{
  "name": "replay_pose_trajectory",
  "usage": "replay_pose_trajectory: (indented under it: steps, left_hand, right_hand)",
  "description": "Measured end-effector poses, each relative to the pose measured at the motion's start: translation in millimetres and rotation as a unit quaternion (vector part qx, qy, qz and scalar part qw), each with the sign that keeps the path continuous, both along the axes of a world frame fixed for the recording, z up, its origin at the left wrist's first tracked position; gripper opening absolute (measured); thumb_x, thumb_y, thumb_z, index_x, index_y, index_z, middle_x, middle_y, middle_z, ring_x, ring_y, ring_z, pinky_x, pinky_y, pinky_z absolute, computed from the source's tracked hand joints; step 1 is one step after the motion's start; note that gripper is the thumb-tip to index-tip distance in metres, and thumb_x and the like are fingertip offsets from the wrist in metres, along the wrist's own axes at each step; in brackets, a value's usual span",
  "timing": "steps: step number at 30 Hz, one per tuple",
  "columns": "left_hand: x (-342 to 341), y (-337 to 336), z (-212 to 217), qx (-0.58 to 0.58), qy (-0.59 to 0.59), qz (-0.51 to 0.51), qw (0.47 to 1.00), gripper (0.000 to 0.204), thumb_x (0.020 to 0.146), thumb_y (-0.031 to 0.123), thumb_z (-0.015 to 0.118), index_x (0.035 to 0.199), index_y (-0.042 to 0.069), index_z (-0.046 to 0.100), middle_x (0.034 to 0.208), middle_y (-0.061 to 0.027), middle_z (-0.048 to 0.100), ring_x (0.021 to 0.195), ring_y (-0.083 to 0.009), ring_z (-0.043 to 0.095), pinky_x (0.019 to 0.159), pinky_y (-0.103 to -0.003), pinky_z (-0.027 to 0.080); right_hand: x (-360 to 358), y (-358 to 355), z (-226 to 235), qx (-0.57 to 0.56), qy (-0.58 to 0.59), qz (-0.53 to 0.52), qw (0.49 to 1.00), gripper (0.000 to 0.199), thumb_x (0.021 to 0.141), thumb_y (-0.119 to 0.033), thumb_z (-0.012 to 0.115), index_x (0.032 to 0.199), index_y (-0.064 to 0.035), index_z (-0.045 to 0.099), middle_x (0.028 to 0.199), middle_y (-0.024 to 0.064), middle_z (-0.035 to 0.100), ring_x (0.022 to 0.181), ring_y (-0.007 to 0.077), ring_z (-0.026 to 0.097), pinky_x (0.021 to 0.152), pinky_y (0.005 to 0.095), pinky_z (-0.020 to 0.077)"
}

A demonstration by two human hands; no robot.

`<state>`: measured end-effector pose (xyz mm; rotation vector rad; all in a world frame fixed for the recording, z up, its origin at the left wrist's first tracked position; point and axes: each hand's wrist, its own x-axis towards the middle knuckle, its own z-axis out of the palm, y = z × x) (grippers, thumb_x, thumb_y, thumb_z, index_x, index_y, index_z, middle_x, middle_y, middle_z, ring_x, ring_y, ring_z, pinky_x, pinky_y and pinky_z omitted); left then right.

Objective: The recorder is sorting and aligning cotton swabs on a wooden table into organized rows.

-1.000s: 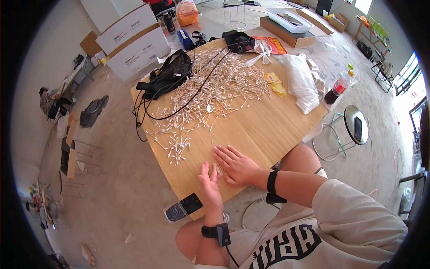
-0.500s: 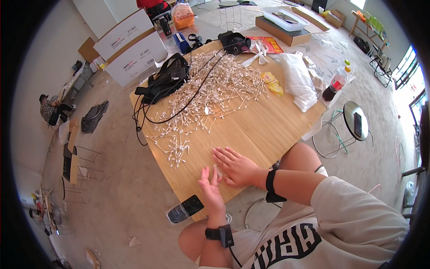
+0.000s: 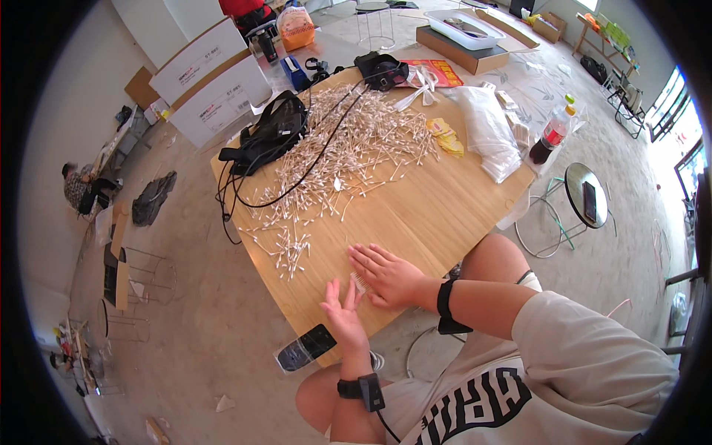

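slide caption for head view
Cotton swabs heaped on a wooden table, a small bunch at the person's right grip.

Makeshift workroom, unfinished concrete floor (image 3: pixel 215 297), white cartons (image 3: pixel 215 113), metal-legged stools (image 3: pixel 575 184)

On the table (image 3: pixel 437 204), cotton swabs (image 3: pixel 363 137) spread across the far left, between a strap harness (image 3: pixel 274 135) and, rightward, a plastic bag (image 3: pixel 486 133); a phone (image 3: pixel 305 347) lies near left.

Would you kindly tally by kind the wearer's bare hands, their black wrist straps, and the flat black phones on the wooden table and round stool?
Bare left hand plus bare right hand: 2
Black wrist straps: 2
Flat black phones: 2
Total: 6
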<state>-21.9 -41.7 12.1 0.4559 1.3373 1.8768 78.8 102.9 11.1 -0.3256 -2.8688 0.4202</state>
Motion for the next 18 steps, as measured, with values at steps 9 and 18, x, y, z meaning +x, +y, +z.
replay_pose_trajectory:
  steps: [9,18]
  left_hand:
    - [10,-9,-8,-0.034,0.005,0.02,0.999,0.089,0.105,0.068,0.019,0.16,-0.001,0.017,0.167,-0.0202,0.021,0.144,-0.0398,0.043,0.113,-0.045,0.036]
    - [8,-6,-10,-0.025,-0.004,0.053,0.998,0.087,0.106,0.066,0.02,0.16,-0.001,0.017,0.166,-0.0202,0.026,0.145,-0.0395,0.042,0.111,-0.044,0.037]
  right_hand:
    - [-1,-1,-2,-0.005,0.006,0.005,1.0,0.085,0.088,-0.039,0.049,0.156,0.0071,0.026,0.166,0.0236,0.022,0.155,0.0351,0.021,0.128,0.0483,0.0166]
    - [0,0,-1,0.003,0.0,0.002,1.0,0.085,0.089,-0.04,0.05,0.156,0.0071,0.026,0.166,0.0236,0.022,0.155,0.0344,0.022,0.128,0.0482,0.0164]
